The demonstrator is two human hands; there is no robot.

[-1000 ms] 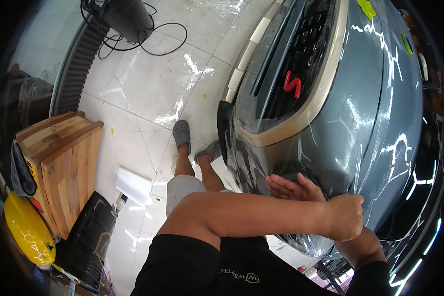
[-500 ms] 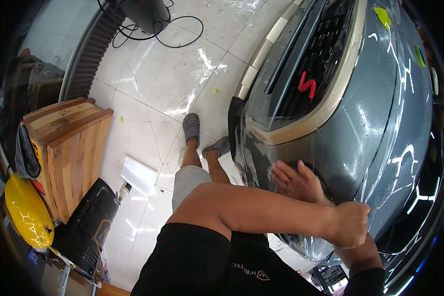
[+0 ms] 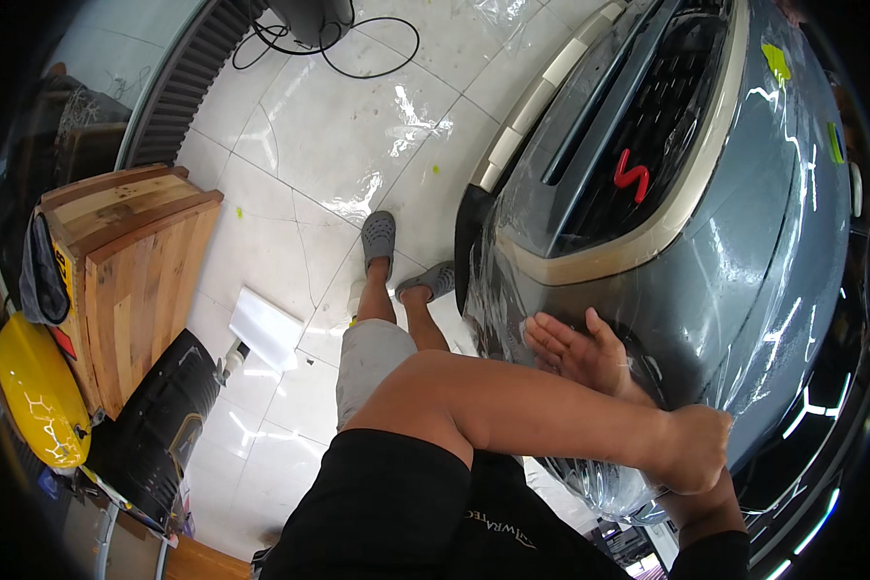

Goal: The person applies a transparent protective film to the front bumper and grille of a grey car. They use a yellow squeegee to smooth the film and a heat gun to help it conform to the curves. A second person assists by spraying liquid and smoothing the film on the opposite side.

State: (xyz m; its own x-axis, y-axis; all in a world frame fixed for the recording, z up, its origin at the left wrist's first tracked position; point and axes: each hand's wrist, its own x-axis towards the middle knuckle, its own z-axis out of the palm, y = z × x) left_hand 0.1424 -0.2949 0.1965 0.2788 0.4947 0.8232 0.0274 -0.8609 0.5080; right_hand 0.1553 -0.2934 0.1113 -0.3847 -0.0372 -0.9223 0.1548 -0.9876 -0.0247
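A grey car front [image 3: 691,300] fills the right side, with clear film [image 3: 604,488] laid over it, wrinkled along the lower corner and in streaks down the hood. My left arm reaches across over my right forearm. Closed in a fist, my left hand [image 3: 694,449] grips the film near the hood edge; the gripped part is hidden in the fist. My right hand [image 3: 580,353] is open at the bumper corner below the beige grille trim [image 3: 590,269], fingers stretched out and thumb raised. Whether its palm presses on the film, I cannot tell.
A red emblem [image 3: 633,176] sits on the black grille. Lime-green pieces [image 3: 775,64] stick to the hood. To the left stand a wooden box [image 3: 150,290], a yellow rounded object [image 3: 39,391] and a black bin [image 3: 159,435]. A black cable [image 3: 382,75] loops across the tiled floor.
My view has shifted slightly, so the car sits a little further right. My right hand has moved slightly left along the bumper. My left fist keeps its grip on the film.
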